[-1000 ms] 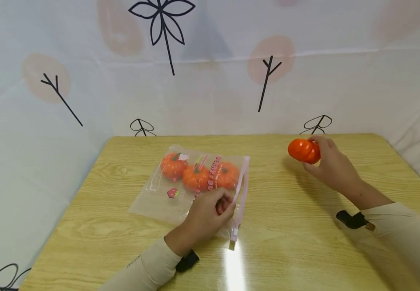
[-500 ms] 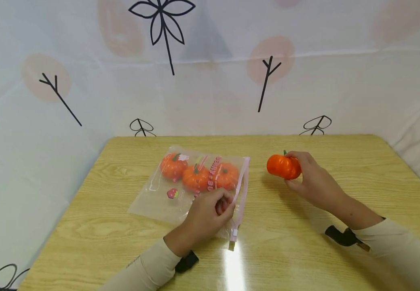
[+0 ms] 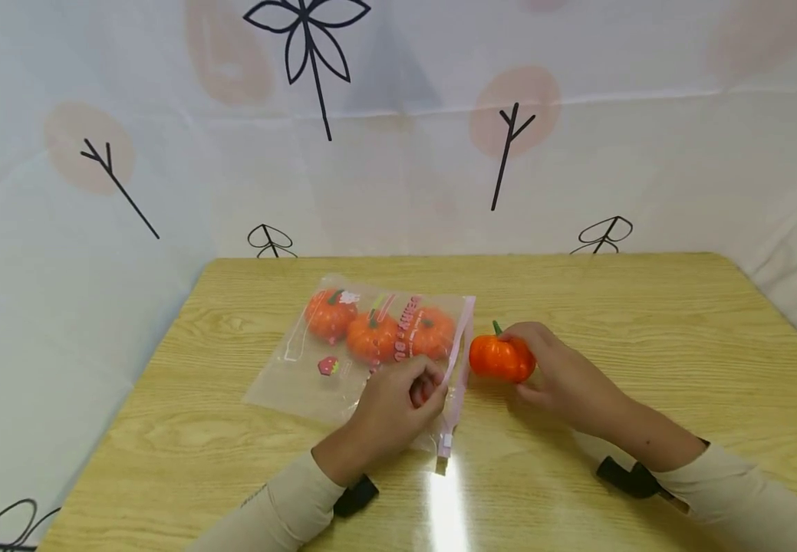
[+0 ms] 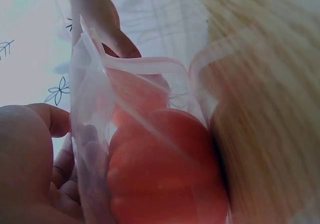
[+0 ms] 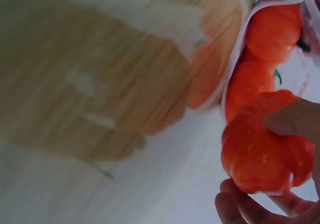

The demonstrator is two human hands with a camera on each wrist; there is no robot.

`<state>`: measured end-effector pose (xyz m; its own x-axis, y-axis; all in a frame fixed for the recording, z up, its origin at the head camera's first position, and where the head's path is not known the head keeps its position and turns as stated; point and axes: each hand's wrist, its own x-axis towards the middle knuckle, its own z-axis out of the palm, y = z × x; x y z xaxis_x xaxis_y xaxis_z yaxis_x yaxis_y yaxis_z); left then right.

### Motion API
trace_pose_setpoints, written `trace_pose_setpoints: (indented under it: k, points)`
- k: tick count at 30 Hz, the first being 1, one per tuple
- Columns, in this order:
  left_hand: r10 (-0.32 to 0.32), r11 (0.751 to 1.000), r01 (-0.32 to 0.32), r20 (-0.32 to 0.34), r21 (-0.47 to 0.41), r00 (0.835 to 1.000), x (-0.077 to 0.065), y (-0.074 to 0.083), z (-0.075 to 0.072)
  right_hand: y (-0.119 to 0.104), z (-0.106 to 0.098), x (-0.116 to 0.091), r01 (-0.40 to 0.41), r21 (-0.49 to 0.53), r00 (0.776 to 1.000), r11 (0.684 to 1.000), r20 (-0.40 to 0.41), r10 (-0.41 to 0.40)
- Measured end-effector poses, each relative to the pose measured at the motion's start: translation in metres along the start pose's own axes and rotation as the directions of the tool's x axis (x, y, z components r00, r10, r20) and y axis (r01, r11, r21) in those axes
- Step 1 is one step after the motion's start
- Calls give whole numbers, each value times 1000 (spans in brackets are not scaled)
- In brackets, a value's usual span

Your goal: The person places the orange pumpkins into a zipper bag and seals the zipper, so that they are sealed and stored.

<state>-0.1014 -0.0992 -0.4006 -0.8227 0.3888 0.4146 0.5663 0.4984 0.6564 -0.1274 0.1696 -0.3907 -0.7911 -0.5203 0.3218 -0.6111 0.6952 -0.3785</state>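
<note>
A clear zip bag (image 3: pixel 301 379) with a pink slider edge lies on the table, and three small orange pumpkins (image 3: pixel 373 337) are inside it. My left hand (image 3: pixel 398 399) pinches the bag's upper layer near the pink edge. In the left wrist view the bag's mouth gapes around a pumpkin (image 4: pixel 167 169). My right hand (image 3: pixel 571 379) grips another orange pumpkin (image 3: pixel 500 359) with a green stem, held just right of the bag's mouth. In the right wrist view this pumpkin (image 5: pixel 265 144) is between thumb and fingers, close before the bag opening.
The wood-grain table (image 3: pixel 647 322) extends around the bag on all sides. A white printed cloth (image 3: pixel 398 176) hangs behind its far edge and along the left. Black straps (image 3: pixel 355 497) show at both wrists.
My right hand has carried its pumpkin leftward and nearer to me, from the table's far right to beside the bag's mouth. The left hand and the bag have stayed put.
</note>
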Motion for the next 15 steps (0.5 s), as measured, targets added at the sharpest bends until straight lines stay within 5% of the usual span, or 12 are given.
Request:
trace_pose_setpoints:
  k: [15]
  points:
    - [0,1000,0,4,6,1000,1,3,-2,-24,9,13,46,5,996,999,81,-47]
